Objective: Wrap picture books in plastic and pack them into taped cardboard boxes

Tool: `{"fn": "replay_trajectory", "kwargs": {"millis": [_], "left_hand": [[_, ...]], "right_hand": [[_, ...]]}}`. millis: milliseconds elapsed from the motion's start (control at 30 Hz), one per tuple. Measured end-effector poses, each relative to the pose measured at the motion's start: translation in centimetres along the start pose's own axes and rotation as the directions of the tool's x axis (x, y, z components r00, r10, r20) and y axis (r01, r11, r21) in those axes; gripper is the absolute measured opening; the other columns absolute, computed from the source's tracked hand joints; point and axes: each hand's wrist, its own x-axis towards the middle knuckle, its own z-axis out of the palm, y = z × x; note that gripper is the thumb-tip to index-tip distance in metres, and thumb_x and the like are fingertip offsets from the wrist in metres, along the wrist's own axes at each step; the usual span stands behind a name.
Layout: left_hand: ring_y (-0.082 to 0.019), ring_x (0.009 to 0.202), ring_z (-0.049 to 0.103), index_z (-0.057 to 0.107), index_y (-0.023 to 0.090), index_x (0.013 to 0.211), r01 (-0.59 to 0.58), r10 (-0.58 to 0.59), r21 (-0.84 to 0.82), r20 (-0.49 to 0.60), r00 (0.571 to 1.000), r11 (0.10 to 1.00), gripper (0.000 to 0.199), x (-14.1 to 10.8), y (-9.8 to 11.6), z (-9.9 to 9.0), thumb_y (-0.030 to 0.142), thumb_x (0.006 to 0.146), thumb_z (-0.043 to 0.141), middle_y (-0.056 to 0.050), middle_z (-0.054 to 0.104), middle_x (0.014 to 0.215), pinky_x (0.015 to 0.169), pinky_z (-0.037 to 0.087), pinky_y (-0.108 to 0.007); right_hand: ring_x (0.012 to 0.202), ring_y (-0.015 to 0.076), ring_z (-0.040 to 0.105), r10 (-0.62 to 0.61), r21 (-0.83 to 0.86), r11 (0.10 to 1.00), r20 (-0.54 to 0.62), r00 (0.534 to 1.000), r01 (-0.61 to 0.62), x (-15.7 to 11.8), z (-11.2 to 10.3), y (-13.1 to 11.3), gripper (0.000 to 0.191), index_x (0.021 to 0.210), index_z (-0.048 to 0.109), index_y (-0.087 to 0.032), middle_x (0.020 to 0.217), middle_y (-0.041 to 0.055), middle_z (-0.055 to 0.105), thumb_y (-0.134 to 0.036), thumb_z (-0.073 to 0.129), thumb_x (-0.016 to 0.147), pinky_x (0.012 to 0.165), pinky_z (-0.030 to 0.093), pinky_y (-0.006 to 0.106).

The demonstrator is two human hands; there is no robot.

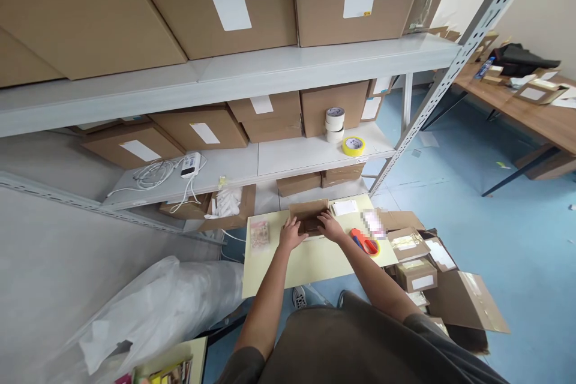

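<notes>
Hands, left (pixel 292 235) and right (pixel 331 227), curve partly spread at the open box (pixel 308 209). Light, even pressure should keep its walls square.

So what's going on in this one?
A person has both hands on a small open cardboard box on a pale yellow table, left hand at one end, right hand at the other. Something dark lies inside the box. A red tape dispenser sits to the right, a small clear bag to the left.

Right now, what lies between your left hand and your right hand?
An open cardboard box lies between left hand and right hand, in the head view.
</notes>
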Motion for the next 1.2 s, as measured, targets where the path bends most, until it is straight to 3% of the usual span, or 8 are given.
{"fn": "replay_trajectory", "kwargs": {"millis": [167,300,433,567,767,967,1100,1200], "left_hand": [[-0.044,0.163,0.000,0.037,0.020,0.162,0.162,-0.162,0.041,0.007,0.987,0.986,0.124,-0.6,-2.2,1.8,0.068,0.060,0.090,-0.024,0.010,0.176,0.126,0.017,-0.060],[-0.042,0.163,0.006,0.025,0.015,0.166,0.214,-0.210,-0.058,0.078,0.975,0.975,0.144,-0.2,-2.2,3.6,0.058,0.050,0.099,-0.031,0.003,0.174,0.123,0.030,-0.053],[-0.042,0.157,0.031,0.044,0.016,0.156,0.229,-0.232,-0.221,0.012,0.973,0.948,0.120,0.3,-1.8,4.9,0.045,0.055,0.101,-0.028,0.007,0.175,0.117,0.041,-0.045],[-0.042,0.145,0.050,0.063,0.019,0.139,0.274,-0.292,-0.266,-0.032,0.956,0.924,0.092,0.7,-1.6,5.2,0.047,0.059,0.099,-0.023,0.021,0.174,0.115,0.043,-0.045],[-0.040,0.136,0.060,0.074,0.021,0.120,0.308,-0.320,-0.195,-0.033,0.947,0.931,0.075,1.1,-1.6,4.9,0.054,0.057,0.099,-0.019,0.036,0.169,0.114,0.046,-0.044],[-0.034,0.116,0.070,0.078,0.019,0.083,0.300,-0.311,-0.165,-0.048,0.949,0.940,0.041,0.7,-1.6,5.9,0.056,0.071,0.091,-0.011,0.038,0.169,0.104,0.052,-0.040],[-0.033,0.114,0.071,0.077,0.019,0.088,0.264,-0.277,-0.168,-0.062,0.959,0.950,0.035,0.4,-2.0,6.7,0.051,0.076,0.089,-0.013,0.033,0.172,0.104,0.051,-0.041],[-0.038,0.126,0.066,0.078,0.020,0.102,0.217,-0.228,-0.191,-0.035,0.973,0.957,0.042,0.0,-2.6,6.8,0.051,0.075,0.089,-0.016,0.027,0.174,0.109,0.048,-0.045]], "right_hand": [[0.163,0.0411,0.007,0.210,-0.158,0.969,0.124,0.970,-0.190,-1.0,-0.6,3.1,0.105,0.162,0.043,-0.024,0.177,0.0139,0.015,-0.032,0.091,0.070,0.128,0.024,0.053],[0.159,0.0405,0.027,0.247,-0.148,0.964,0.178,0.953,-0.222,-1.4,0.6,4.4,0.124,0.170,0.021,-0.030,0.179,0.0146,-0.001,-0.025,0.091,0.068,0.120,0.038,0.046],[0.145,0.0419,0.051,0.260,-0.119,0.962,0.112,0.959,-0.246,-0.6,1.8,4.1,0.127,0.170,0.014,-0.037,0.178,0.0166,0.005,-0.018,0.088,0.069,0.110,0.048,0.045],[0.131,0.0441,0.063,0.319,-0.185,0.938,0.130,0.939,-0.293,2.3,1.8,3.4,0.150,0.170,0.009,-0.039,0.171,0.0262,0.023,-0.013,0.097,0.051,0.103,0.052,0.048],[0.139,0.0483,0.054,0.411,-0.180,0.910,0.252,0.876,-0.375,6.2,1.1,3.8,0.174,0.169,0.015,-0.033,0.163,0.0297,0.038,-0.018,0.102,0.019,0.107,0.049,0.053],[0.135,0.0498,0.057,0.439,-0.232,0.893,0.248,0.864,-0.387,6.0,0.9,3.8,0.156,0.164,0.031,-0.029,0.154,0.0303,0.048,-0.010,0.100,0.025,0.106,0.049,0.056],[0.136,0.0489,0.057,0.470,-0.264,0.873,0.234,0.851,-0.410,5.6,0.7,3.6,0.150,0.163,0.031,-0.029,0.155,0.0299,0.046,-0.009,0.099,0.031,0.107,0.048,0.056],[0.148,0.0541,0.040,0.498,-0.357,0.838,0.193,0.845,-0.412,4.9,0.8,3.2,0.157,0.167,0.021,-0.030,0.164,0.0330,0.031,-0.016,0.102,0.034,0.113,0.039,0.064]]}}
